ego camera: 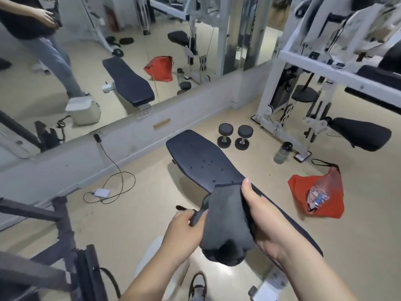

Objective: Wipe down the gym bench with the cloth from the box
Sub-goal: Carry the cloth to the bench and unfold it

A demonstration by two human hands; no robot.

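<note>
**A:** What do the two hands have hold of?

**B:** One dark grey cloth (pixel 225 218), stretched between them. The left hand (pixel 184 224) pinches its left edge, fingers curled round a fold. The right hand (pixel 258 216) grips the other side, with the thumb laid up along the top edge and the fingers hidden behind the fabric.

**A:** And where is the cloth?

**B:** In the air, not lying flat on anything. Its lower part sags into a bunch below the hands.

**A:** The gym bench (pixel 201 161)?

**B:** Directly beyond the hands and passing under the right one. Its black pad runs away toward the mirror (pixel 86 72). The cloth's top edge overlaps the pad in view; I cannot tell if they touch.

**A:** What else is nearby?

**B:** Beyond the right hand there is a pair of dumbbells (pixel 225 135) and a water bottle (pixel 282 153) on the floor. To the right of that hand lies a red bag (pixel 299 187). Left of the left hand, a white charger (pixel 101 193) sits with its cable looped.
</note>
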